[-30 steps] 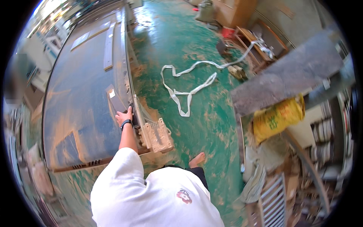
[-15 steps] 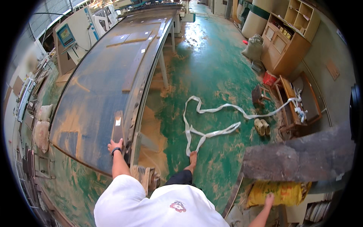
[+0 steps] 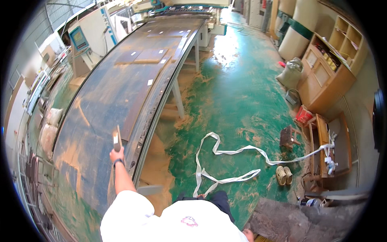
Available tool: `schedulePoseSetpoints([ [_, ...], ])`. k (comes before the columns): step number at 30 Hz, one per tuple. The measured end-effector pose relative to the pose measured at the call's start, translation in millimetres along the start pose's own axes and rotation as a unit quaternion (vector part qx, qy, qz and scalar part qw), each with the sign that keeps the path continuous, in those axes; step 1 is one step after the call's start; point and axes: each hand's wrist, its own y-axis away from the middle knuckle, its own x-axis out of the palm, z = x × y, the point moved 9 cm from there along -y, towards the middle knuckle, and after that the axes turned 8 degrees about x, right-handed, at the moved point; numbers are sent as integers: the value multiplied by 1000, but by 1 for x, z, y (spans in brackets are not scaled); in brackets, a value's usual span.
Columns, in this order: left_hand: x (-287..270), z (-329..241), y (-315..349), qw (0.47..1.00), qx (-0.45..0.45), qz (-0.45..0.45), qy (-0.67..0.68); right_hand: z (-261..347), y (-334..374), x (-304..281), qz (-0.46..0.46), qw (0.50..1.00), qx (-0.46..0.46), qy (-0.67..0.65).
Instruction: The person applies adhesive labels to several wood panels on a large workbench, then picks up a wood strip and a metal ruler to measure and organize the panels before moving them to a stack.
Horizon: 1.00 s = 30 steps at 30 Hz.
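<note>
My left hand is closed round the near end of a short narrow brown board with a white label. The board is tilted up on edge above the near part of a long dark machine table. Further along the table lie several flat brown boards, some with white labels. Only a small part of my right hand shows at the lower edge, close to my white shirt and a dark slab; its fingers cannot be made out.
White strap winds across the dusty green floor to a wooden stand on the right. A pair of clogs and a small stool stand nearby. A wooden cabinet and a control cabinet stand farther off.
My left hand has picked up the short board, which lay flat on the table, and tilted it. My right hand has come from the yellow sack toward my body. The view has shifted forward.
</note>
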Motion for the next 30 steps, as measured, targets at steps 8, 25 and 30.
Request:
schedulePoseSetpoints([
  [8,86,-230,-72,994,-29,21,-105,112,-154,-37,35,952,294,80],
  [25,244,-564,-126,957,212,-195,-30,760,-810,-462,-160,971,-104,142],
  [30,384,-833,-137,936,348,-36,24,714,-917,-400,-67,990,106,62],
])
